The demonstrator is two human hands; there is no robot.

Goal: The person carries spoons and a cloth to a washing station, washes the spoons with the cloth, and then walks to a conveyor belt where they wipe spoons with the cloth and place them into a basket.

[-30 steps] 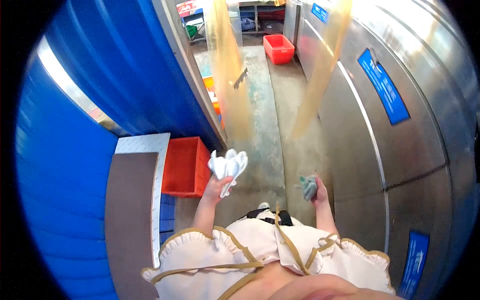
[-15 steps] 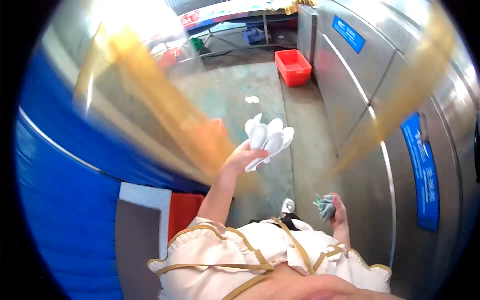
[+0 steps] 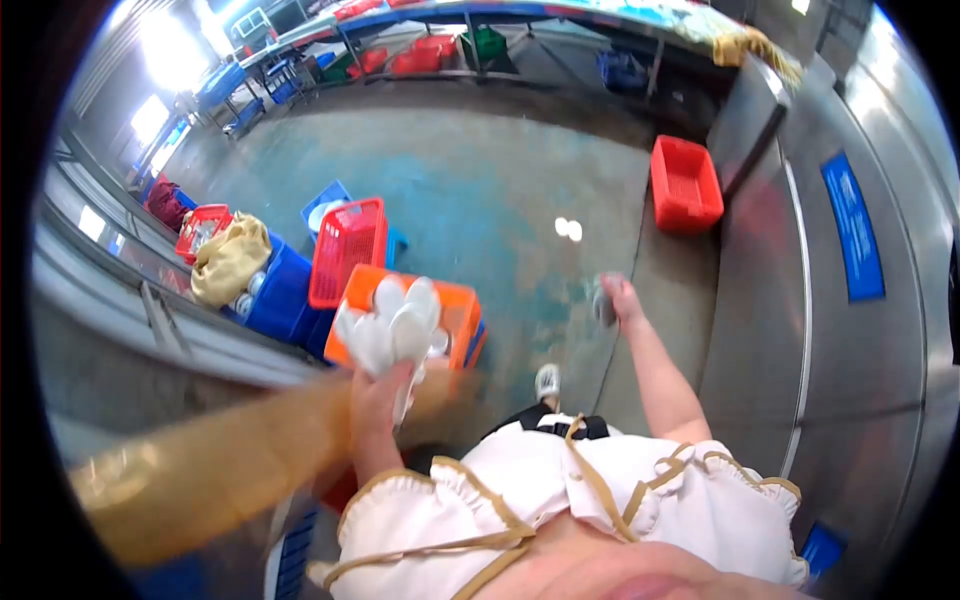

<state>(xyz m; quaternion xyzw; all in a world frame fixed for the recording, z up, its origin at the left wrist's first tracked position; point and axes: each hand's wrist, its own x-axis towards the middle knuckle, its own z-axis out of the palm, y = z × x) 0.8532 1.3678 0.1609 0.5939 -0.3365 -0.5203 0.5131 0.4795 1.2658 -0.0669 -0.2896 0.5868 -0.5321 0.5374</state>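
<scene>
A bunch of white spoons (image 3: 395, 320) is held in my left hand (image 3: 378, 400), bowls fanned upward and handles inside the closed fingers. In this view the spoons overlap an orange crate (image 3: 462, 305) that has some pale items in it. Stretched forward over the floor, my right hand (image 3: 625, 297) is closed around a bunched grey-green cloth-like piece (image 3: 603, 308), blurred and partly hidden by the fingers. A yellowish translucent curtain strip (image 3: 220, 465) hangs across the lower left, close to my left forearm.
Beyond the orange crate stand a red basket (image 3: 349, 250) and a blue crate (image 3: 285, 300) topped with a beige cloth (image 3: 232, 262). To the right, a red tub (image 3: 688, 190) sits beside steel panels (image 3: 755, 320). A long table (image 3: 400, 22) with bins beneath crosses the back.
The view has moved forward past the yellowish strips, revealing the room and crates at left. My left hand with the spoons now appears further left and lower; my right hand reaches further forward.
</scene>
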